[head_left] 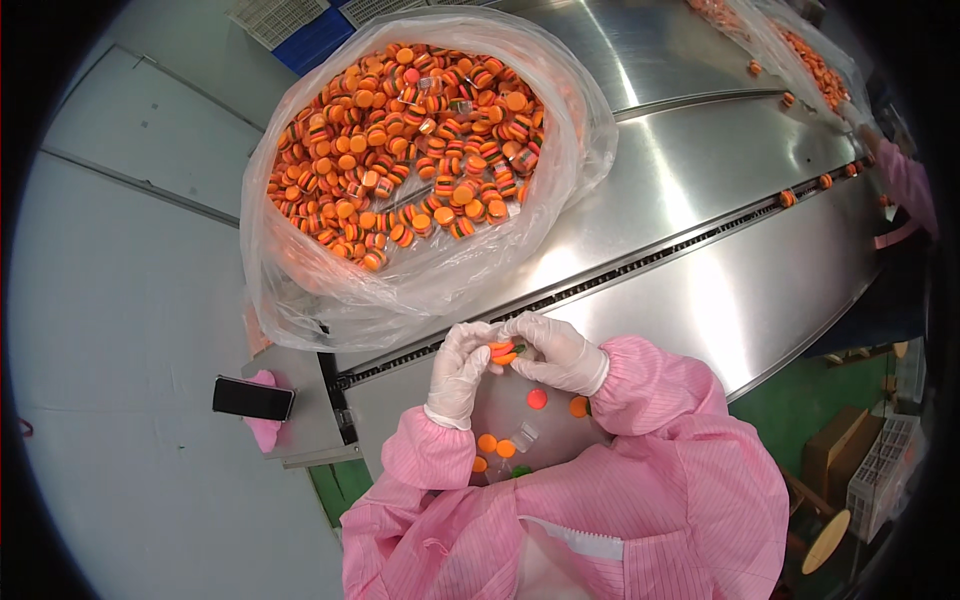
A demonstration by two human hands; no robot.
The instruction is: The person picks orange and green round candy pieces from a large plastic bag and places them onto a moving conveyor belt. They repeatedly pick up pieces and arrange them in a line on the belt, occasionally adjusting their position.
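Both my hands wear white gloves and meet over the steel table. Between their fingertips is a small burger-shaped piece (502,354) with orange, red and green layers. My left hand (457,368) pinches it from the left, and my right hand (556,352) closes on its right side. Below the hands, close to my body, lie a red disc (537,399), an orange disc (579,406), several more orange discs (505,449), a clear plastic piece (525,436) and a green piece (521,471) partly hidden at my sleeve.
A large clear plastic bag (580,150), full of similar layered pieces, stands beyond my hands. A dark chain track (640,255) crosses the steel table (720,320). At left, a black phone (253,399) rests on pink cloth. Another person's pink sleeve (905,180) reaches in at far right.
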